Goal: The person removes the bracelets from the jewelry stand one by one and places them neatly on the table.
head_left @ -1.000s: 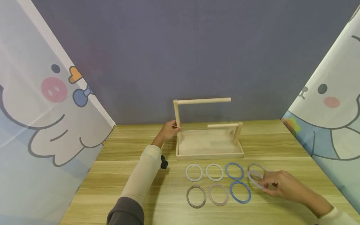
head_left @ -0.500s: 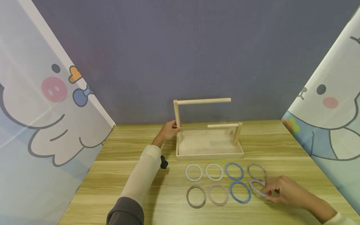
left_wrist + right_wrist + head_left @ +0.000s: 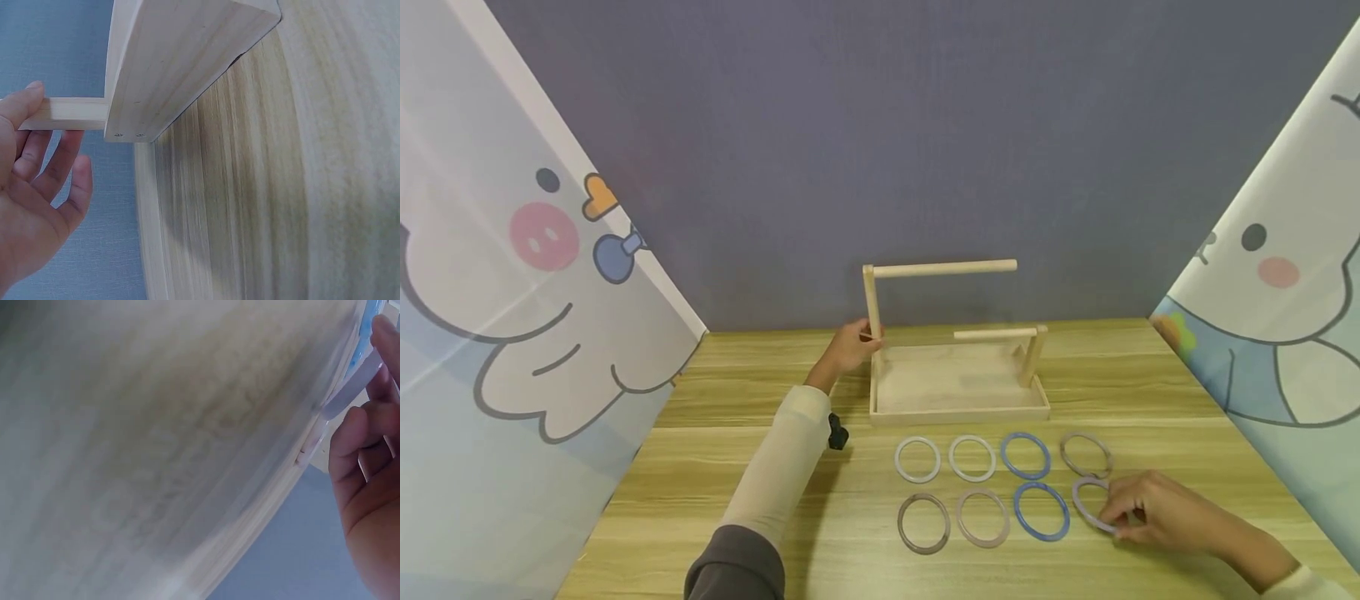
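Observation:
My left hand (image 3: 850, 347) grips the tall post (image 3: 872, 304) of a pale wooden bangle stand (image 3: 960, 415), at its left end. In the left wrist view the thumb and fingers pinch that post (image 3: 69, 112) just above the stand's base (image 3: 181, 69). At the right, my right hand (image 3: 1161, 512) pinches a pale lilac bangle (image 3: 1086, 509) by its near right side, close over the table. From the right wrist, the lilac bangle (image 3: 353, 390) shows tilted between thumb and fingers. A brownish bangle (image 3: 1064, 461) lies just beyond it, and a blue bangle (image 3: 1017, 506) to its left.
Several more bangles lie in two rows before the stand, among them a white bangle (image 3: 897, 460) and a grey-brown bangle (image 3: 900, 522). The stand has a high bar (image 3: 947, 269) and a lower bar (image 3: 996, 334). A dark grey wall (image 3: 925, 150) rises behind.
My right hand has brought the lilac bangle down and toward me, off the brownish bangle that it overlapped, then slightly right. My left hand stays on the post.

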`<action>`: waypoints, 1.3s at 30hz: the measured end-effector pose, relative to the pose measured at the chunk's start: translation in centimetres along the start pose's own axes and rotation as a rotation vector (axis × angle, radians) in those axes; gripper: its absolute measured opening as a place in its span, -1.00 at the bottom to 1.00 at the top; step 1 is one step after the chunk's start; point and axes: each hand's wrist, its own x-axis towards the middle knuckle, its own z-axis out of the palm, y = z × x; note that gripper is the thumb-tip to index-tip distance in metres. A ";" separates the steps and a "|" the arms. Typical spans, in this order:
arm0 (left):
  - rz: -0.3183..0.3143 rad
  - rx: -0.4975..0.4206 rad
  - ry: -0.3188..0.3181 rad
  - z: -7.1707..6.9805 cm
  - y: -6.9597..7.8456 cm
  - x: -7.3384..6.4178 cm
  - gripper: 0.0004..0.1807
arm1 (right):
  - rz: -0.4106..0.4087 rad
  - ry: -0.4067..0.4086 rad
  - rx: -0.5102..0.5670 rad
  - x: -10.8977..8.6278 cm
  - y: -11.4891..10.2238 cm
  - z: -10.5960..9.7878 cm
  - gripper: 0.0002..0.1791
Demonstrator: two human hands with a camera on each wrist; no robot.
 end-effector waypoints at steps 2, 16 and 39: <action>-0.001 -0.005 -0.004 0.0 0.0 -0.1 -0.57 | 0.009 -0.014 0.017 -0.2 0.1 0.1 -0.67; 0.008 -0.001 0.006 0.0 0.3 -0.3 -0.64 | 0.023 -0.051 0.064 -0.9 0.5 0.2 -0.58; 0.022 0.105 -0.038 -0.4 0.6 -1.0 -0.53 | 0.000 -0.060 0.048 -0.7 0.4 0.1 -0.54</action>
